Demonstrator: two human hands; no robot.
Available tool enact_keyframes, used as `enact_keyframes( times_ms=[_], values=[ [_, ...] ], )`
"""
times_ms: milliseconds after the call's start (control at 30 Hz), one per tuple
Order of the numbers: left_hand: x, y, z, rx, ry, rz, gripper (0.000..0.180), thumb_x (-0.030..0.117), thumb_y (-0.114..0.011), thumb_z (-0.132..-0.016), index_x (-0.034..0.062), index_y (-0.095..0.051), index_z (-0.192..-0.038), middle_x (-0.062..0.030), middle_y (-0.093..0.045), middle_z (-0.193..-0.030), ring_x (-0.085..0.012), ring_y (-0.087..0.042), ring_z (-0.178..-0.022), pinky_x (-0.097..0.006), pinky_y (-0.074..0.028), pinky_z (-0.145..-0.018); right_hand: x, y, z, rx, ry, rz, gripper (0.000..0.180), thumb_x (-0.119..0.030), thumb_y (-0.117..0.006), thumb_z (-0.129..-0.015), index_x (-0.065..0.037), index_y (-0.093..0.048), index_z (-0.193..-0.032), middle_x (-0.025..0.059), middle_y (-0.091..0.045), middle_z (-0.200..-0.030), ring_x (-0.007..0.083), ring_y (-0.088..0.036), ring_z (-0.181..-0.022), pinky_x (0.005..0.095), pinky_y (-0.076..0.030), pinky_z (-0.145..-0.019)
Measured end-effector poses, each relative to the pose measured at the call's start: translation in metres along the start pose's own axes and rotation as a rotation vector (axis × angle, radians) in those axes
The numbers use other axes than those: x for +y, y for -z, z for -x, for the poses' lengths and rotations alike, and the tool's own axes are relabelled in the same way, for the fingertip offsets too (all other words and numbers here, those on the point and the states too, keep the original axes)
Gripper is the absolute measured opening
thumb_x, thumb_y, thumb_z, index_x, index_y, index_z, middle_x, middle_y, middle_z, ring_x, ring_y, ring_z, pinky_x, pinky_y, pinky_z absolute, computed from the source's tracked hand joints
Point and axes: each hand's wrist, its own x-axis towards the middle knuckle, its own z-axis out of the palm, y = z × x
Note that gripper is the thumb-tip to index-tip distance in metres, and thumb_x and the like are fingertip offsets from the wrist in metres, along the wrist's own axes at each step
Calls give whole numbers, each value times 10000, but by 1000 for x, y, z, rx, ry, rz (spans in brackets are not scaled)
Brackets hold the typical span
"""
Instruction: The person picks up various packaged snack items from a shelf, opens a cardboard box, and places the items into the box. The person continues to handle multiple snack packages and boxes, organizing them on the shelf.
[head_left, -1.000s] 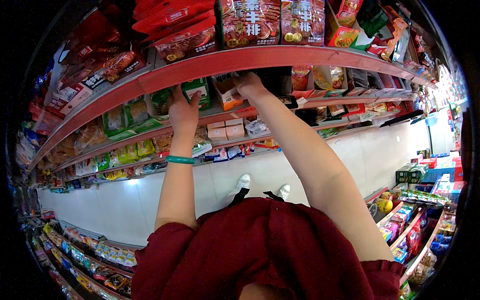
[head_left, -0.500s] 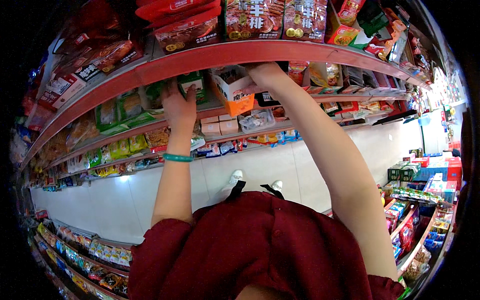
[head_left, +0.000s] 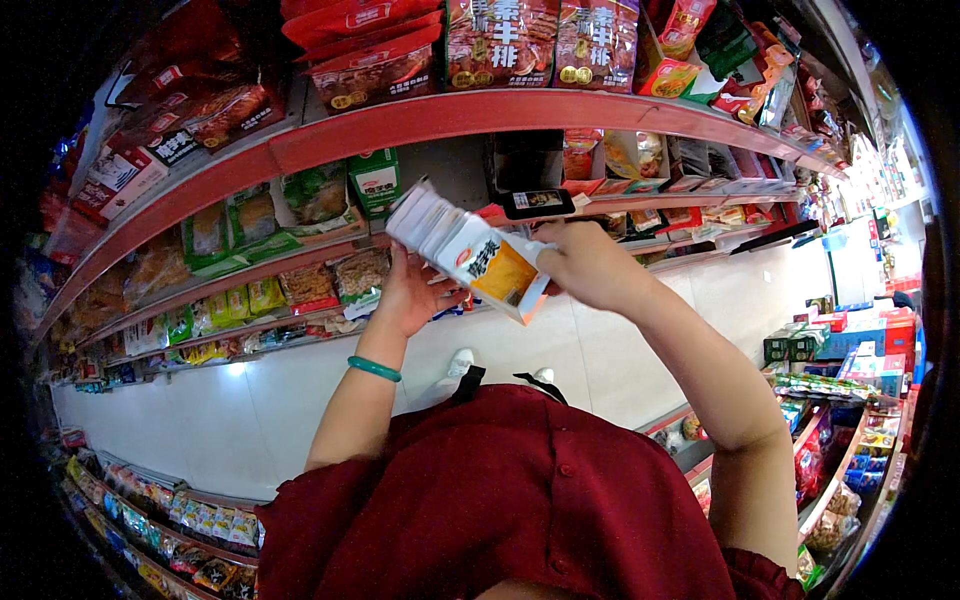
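Note:
A white and orange open-topped snack box (head_left: 500, 268) is tilted in front of the shelf, with a row of pale flat packets standing in it. My right hand (head_left: 592, 265) is closed on its right end. Cupped beneath its left end, my left hand (head_left: 408, 292) supports it with fingers against the side; a green bangle (head_left: 374, 369) circles that wrist. Behind the box, a gap shows on the shelf between a green box (head_left: 375, 183) and a dark open carton (head_left: 527, 160). A black-framed card or device (head_left: 538, 203) lies at the shelf edge.
A red shelf edge (head_left: 420, 118) runs above my hands, with large red snack bags (head_left: 500, 45) over it. Lower shelves hold bagged snacks (head_left: 308, 287). More stocked shelves (head_left: 150, 510) stand behind me on the left, and others at the right. Pale floor tiles (head_left: 620, 350) lie below.
The snack box has come out of the shelf toward me and tipped over to the left. My left hand has moved from the green box to the snack box's left end.

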Motion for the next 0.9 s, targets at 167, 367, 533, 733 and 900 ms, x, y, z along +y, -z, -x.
enact_keyframes(
  times_ms=[167,367,533,733,900],
  values=[
    [-3,14,23,116,-17,97,521,486,-328,-922,133,-449,-1287,-123,-459,-1322,-324,-474,-1174,-524,-421,-925,-15,-7,-3,-10,227,332,329,-84,-492,-781,21,-589,-1077,220,-637,-799,349,-632,-741,384,-512,-742],
    [-5,61,56,31,-103,273,340,275,-422,-932,88,-518,-1200,-97,-564,-1191,-256,-543,-1091,-423,-449,-942,-24,-29,-44,-4,335,552,304,-62,-517,-763,-34,-595,-1055,180,-650,-882,332,-639,-776,411,-516,-727],
    [-14,56,55,43,-186,405,327,238,-438,-928,57,-517,-1189,-89,-559,-1210,-233,-542,-1105,-361,-453,-949,-37,-29,-85,154,325,594,269,-87,-529,-769,-56,-598,-1028,183,-645,-865,334,-638,-771,417,-526,-686],
    [-19,41,15,110,-229,328,326,244,-433,-933,61,-529,-1185,-101,-569,-1194,-268,-535,-1112,-425,-459,-932,4,-38,-153,619,376,531,259,-184,-603,-781,-110,-617,-1028,143,-617,-958,335,-592,-879,446,-489,-752],
    [-15,12,-3,152,-254,392,348,284,-401,-958,52,-535,-1180,-87,-579,-1182,-232,-546,-1089,-376,-444,-945,11,-45,-190,812,398,501,276,-229,-591,-824,-129,-599,-1081,116,-604,-1044,310,-555,-998,423,-442,-860]
  ],
)
